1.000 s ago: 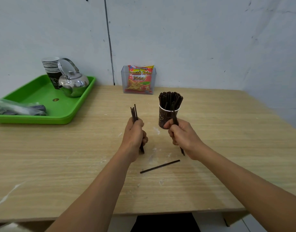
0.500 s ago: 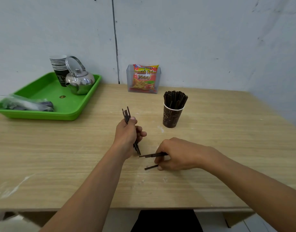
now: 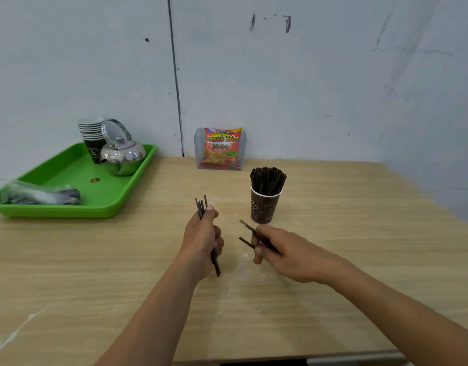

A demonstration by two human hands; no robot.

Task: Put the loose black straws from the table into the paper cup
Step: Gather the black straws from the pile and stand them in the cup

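Well left of the paper cup (image 3: pixel 264 208), a green tray (image 3: pixel 69 170) holds a kettle (image 3: pixel 124 157).

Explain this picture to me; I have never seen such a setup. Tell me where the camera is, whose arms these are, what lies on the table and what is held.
No machine here: a camera worn on a person's head looks down at their bare hands. The left hand grips a bundle of black straws; the right hand pinches two straws. On the wooden table stands a paper cup crammed with more. At the left, a green tray carries a kettle and stacked cups; a snack packet stands by the wall.
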